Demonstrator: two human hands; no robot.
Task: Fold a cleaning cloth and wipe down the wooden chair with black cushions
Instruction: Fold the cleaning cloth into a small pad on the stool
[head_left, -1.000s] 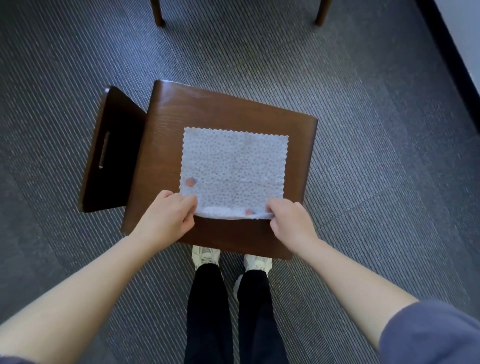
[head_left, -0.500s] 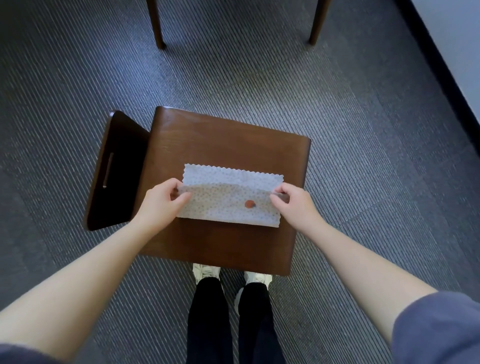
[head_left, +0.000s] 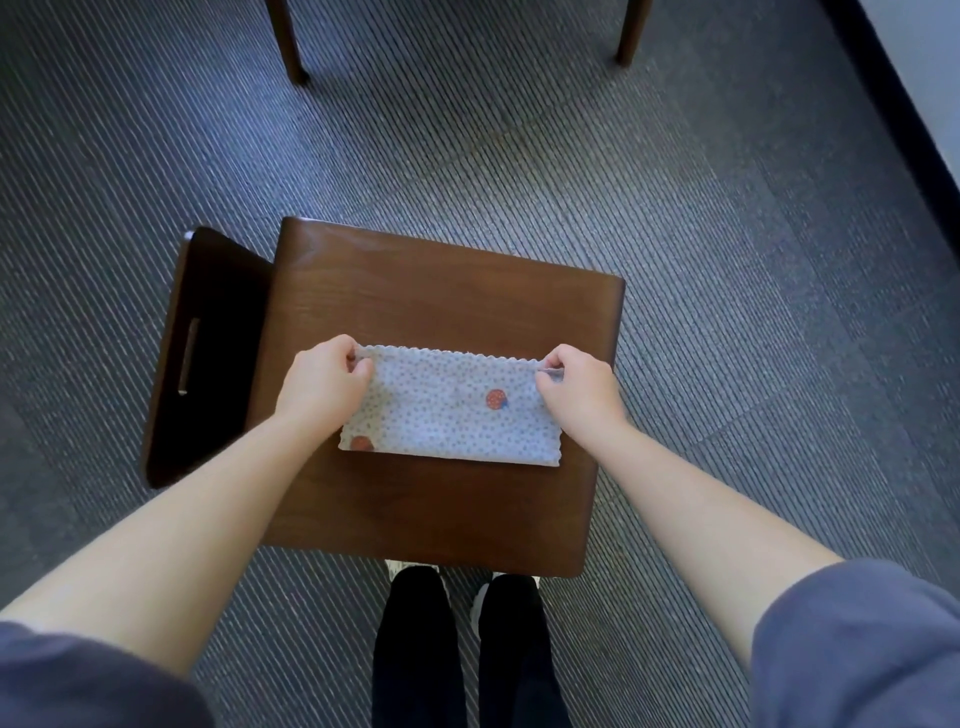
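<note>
A pale dotted cleaning cloth (head_left: 447, 415) with two red spots lies folded in half on the dark wooden seat top (head_left: 436, 291). Its scalloped edges meet along the far side. My left hand (head_left: 322, 387) pinches the far left corner of the cloth. My right hand (head_left: 579, 389) pinches the far right corner. Both hands sit on the seat with fingers curled round the cloth edge.
A dark side panel with a handle slot (head_left: 202, 353) stands at the seat's left. Two wooden furniture legs (head_left: 288, 47) (head_left: 631, 34) rise from the grey striped carpet (head_left: 727, 260) farther away. A dark skirting (head_left: 893, 114) runs along the right wall. My feet (head_left: 457, 577) stand under the near edge.
Both hands carried the cloth's near edge over to the far edge, folding the square in half. The head view has also shifted back slightly.
</note>
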